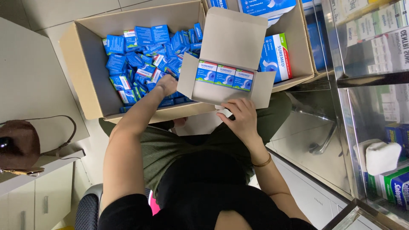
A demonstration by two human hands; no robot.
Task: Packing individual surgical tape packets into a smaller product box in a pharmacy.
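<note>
I sit over a large brown cardboard carton (81,64) full of several small blue boxes (140,59). My left hand (166,84) reaches down into that pile; what its fingers grip is hidden. My right hand (243,117) holds the front edge of a smaller open white carton (232,42), whose lid flap stands up. Three blue-and-white boxes (224,76) stand in a row along its front.
Another brown carton (298,47) behind holds a larger blue-and-white box (276,55). Glass shelves (375,76) with packaged goods stand on the right. A brown handbag (19,147) rests on a white cabinet at the left. My chair (87,211) is below.
</note>
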